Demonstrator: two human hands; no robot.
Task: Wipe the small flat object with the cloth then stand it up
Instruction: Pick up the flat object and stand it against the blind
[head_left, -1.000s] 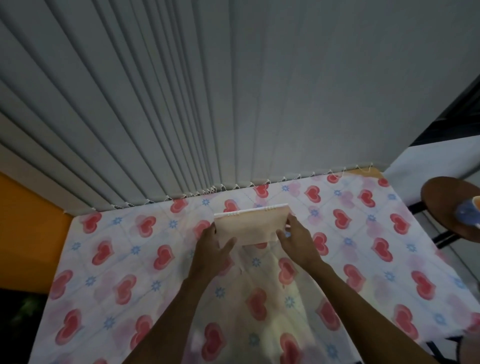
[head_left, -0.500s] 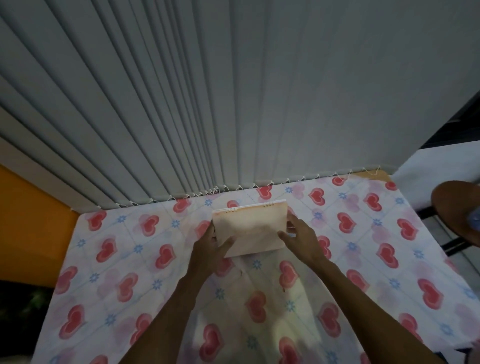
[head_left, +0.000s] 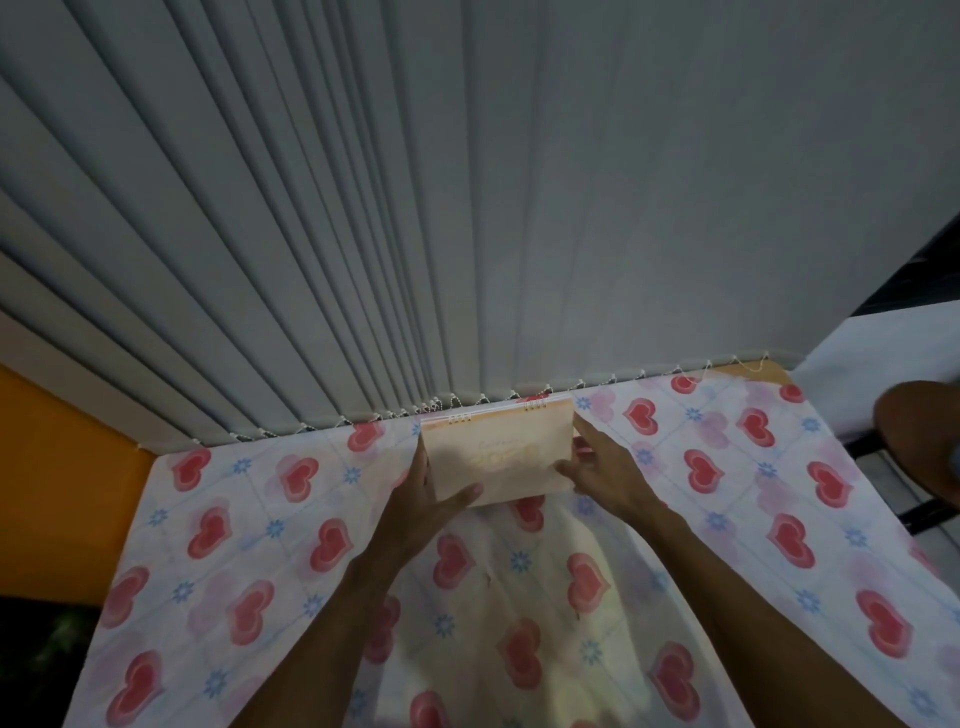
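While gripped by both hands (head_left: 519, 499), calendar (head_left: 498, 452) beside blinds (head_left: 467, 208)

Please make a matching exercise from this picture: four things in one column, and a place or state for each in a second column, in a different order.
Things
1. spiral-bound desk calendar
2. left hand
3. vertical blinds
4. heart-patterned tablecloth

Places or states
A. hangs behind the table's far edge
B. covers the table
C. grips the calendar's left side, thumb on its front
D. held between both hands near the blinds

Pairs: 1-D, 2-C, 3-A, 4-B
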